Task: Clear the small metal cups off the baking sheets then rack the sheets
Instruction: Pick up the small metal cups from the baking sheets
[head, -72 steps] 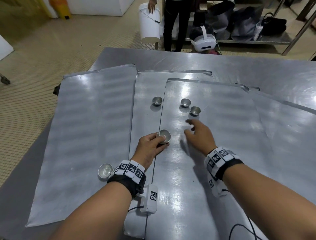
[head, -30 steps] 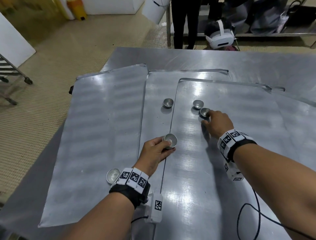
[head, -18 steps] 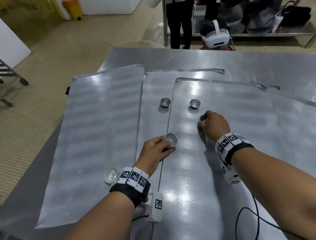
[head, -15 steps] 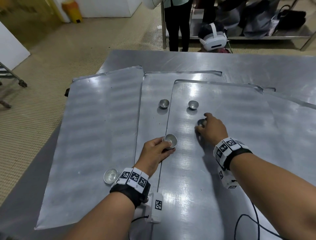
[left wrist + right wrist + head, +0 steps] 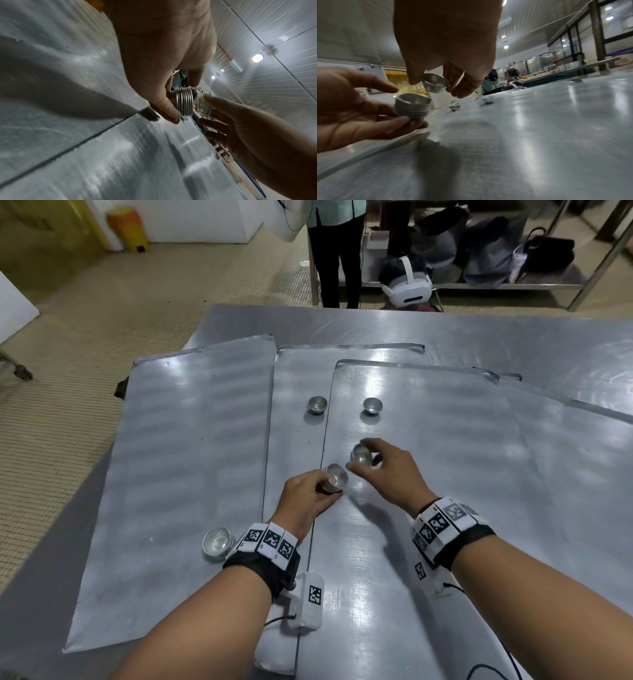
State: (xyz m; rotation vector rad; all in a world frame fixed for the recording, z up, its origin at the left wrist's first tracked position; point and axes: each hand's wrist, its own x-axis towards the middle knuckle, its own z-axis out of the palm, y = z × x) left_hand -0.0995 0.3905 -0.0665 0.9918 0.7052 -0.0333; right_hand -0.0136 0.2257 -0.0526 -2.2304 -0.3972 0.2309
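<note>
Gripping a stack (image 5: 333, 483) of nested cups between thumb and curled fingers, the left hand (image 5: 303, 501) hovers over the seam between two overlapping sheets (image 5: 411, 542). Just beyond, the right hand (image 5: 390, 474) pinches one tilted cup (image 5: 361, 455) by its rim, close to the stack but apart. The left wrist view shows the stack's ribbed rims (image 5: 184, 103). Two cups (image 5: 317, 404) sit toward the sheets' far edge; another lies near the left wrist.

Beyond the fingers, past the far edge of the steel surface (image 5: 479, 337), a person in dark trousers (image 5: 337, 258) stands on the tan tiled floor (image 5: 102, 313). Just right of them a white headset (image 5: 409, 290) rests before a low shelf holding dark bags (image 5: 486, 244). A yellow bin (image 5: 128, 229) stands far left.
</note>
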